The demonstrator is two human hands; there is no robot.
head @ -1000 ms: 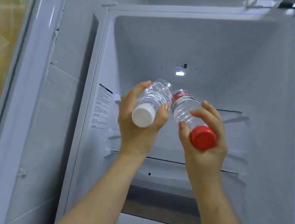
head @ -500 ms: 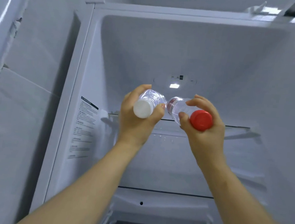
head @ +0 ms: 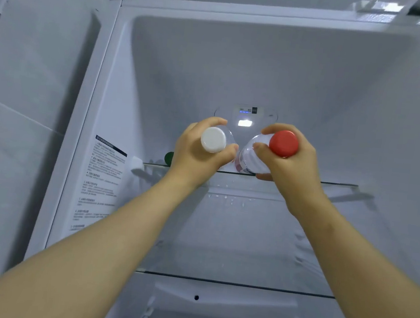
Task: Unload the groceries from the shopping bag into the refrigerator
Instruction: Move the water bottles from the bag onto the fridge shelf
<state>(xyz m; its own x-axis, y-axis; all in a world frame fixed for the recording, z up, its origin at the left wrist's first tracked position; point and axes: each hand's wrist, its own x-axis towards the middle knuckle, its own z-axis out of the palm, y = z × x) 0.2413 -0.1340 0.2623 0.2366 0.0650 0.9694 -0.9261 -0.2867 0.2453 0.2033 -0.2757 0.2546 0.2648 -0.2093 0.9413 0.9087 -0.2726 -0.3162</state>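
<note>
Inside the two-shelved refrigerator (head: 240,65), two bottles: left hand (head: 193,157) grips the white-capped bottle (head: 213,139), right hand (head: 298,166) grips the red-capped bottle (head: 283,143).

Upper glass shelf (head: 331,183): centre blocked, right side open
The left hand (head: 196,157) and right hand (head: 297,166), gripping a white-capped bottle (head: 213,139) and a red-capped bottle (head: 252,158), block mid-frame; a dark green object (head: 168,157) stands just left of them on that shelf. Its right stretch lies open.

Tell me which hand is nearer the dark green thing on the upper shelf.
Left. The left hand sits just right of the green thing; the right hand is farther right, beyond the left.
</note>
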